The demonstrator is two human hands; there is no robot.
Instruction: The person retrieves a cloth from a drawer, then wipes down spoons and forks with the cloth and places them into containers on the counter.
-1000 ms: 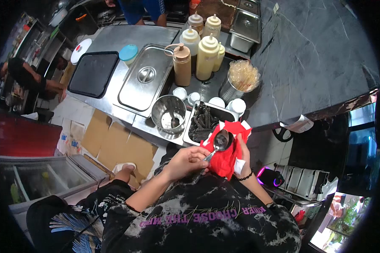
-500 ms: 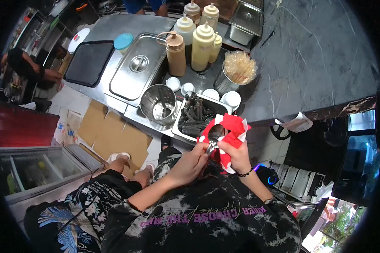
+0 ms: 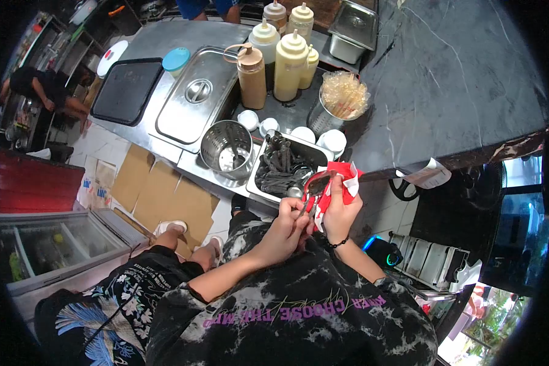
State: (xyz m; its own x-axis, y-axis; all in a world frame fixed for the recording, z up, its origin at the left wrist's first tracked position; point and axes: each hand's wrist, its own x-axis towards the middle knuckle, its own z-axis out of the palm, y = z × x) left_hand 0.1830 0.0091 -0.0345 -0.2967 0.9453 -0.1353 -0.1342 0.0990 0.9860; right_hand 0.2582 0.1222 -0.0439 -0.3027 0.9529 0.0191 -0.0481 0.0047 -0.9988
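Note:
My left hand [image 3: 280,233] is closed on the handle of a spoon [image 3: 318,183], whose shiny bowl points up and to the right. A red and white cloth [image 3: 349,177] is bunched in my right hand [image 3: 341,213], with the thumb pressed against the spoon's bowl and the cloth behind it. Just beyond both hands sits a rectangular steel pan [image 3: 255,190] full of black-handled cutlery [image 3: 280,161]. Left of that pan, a perforated steel cylinder [image 3: 210,152] has at least one utensil inside.
Squeeze bottles [image 3: 291,67] stand at the back beside a lidded steel pan [image 3: 186,113]. Wrapped straws or picks fill a metal cup [image 3: 323,122]. The dark counter [image 3: 451,91] extends right. Close on my left is another person [image 3: 122,299]; a further person [image 3: 33,85] bends at the far left.
My right hand and the cloth have shifted along the spoon to its bowl, thumb now upward. The spoon's bowl has turned and shows more clearly. My left hand stays on the handle.

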